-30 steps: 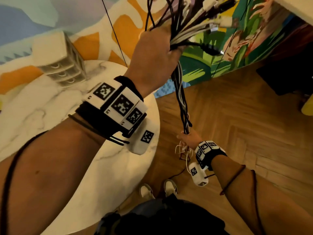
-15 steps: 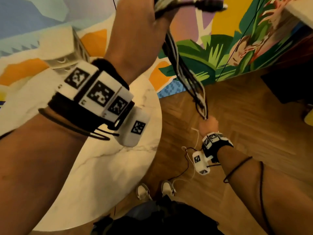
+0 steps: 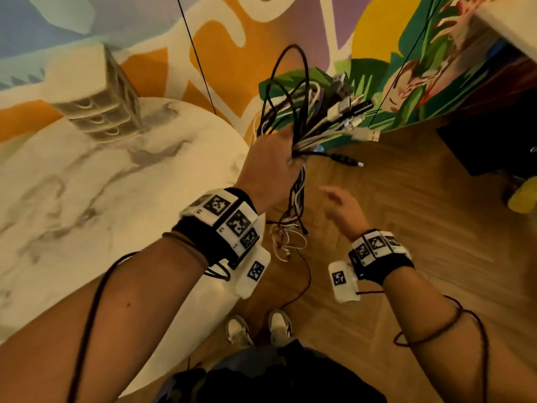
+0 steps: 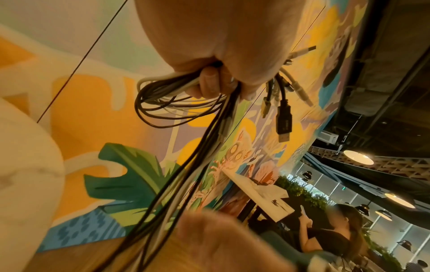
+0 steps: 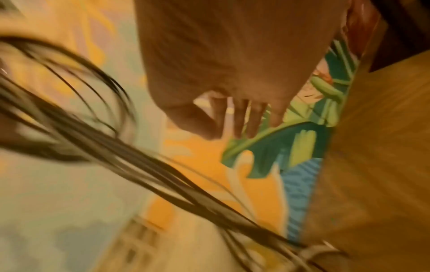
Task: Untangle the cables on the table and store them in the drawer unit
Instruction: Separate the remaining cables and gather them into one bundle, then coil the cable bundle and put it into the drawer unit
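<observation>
My left hand (image 3: 271, 167) grips a thick bundle of black and white cables (image 3: 313, 117) beyond the right edge of the table; plug ends fan out to the right and loops stick up. The loose tails (image 3: 293, 222) hang below the fist toward the floor. In the left wrist view the fingers (image 4: 209, 82) curl round the bundle of cables (image 4: 186, 165). My right hand (image 3: 340, 205) is open and blurred just right of the hanging tails, holding nothing; its fingers (image 5: 242, 117) are spread, with the cables (image 5: 116, 147) to its left. The white drawer unit (image 3: 96, 94) stands at the table's back.
The round marble table (image 3: 87, 199) fills the left. A wood floor (image 3: 421, 213) lies under the hands, with my shoes (image 3: 258, 330) below. A painted mural wall (image 3: 261, 39) is behind, a dark box (image 3: 494, 141) at right. A person sits far off in the left wrist view.
My left hand has come down from the top of the view with the bundle. My right hand has let go of the cable tails and opened; the tails now hang loose.
</observation>
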`<state>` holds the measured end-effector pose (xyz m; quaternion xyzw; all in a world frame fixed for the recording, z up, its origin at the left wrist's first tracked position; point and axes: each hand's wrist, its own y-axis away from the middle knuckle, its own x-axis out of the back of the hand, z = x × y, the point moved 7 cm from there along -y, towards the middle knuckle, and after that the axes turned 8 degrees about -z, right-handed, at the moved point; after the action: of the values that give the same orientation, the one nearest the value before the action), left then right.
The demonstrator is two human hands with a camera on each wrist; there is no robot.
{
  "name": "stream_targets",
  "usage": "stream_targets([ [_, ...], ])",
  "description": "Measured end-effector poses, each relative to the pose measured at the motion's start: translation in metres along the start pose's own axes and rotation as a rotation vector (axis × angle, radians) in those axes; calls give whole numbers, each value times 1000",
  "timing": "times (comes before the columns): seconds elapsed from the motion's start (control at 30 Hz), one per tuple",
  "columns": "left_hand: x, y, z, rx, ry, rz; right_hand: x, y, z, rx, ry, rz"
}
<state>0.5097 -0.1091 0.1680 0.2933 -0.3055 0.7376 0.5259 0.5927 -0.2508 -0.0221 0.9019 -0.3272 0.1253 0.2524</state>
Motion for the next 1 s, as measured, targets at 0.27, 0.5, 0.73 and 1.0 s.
stream_targets([
  [0.27,-37,-9,-5,119,23,-139,-7,22,-125,323,-58,-259],
  [0.5,-4,-5,-14,164,45,-31,2,-8,-57,130,-169,84],
  [0.73,32,-8,-36,291,424,188,3,-19,102,-479,325,-158],
  [1.0,-51,4,-27,330,900,9,-20,-12,-39,133,104,-388],
])
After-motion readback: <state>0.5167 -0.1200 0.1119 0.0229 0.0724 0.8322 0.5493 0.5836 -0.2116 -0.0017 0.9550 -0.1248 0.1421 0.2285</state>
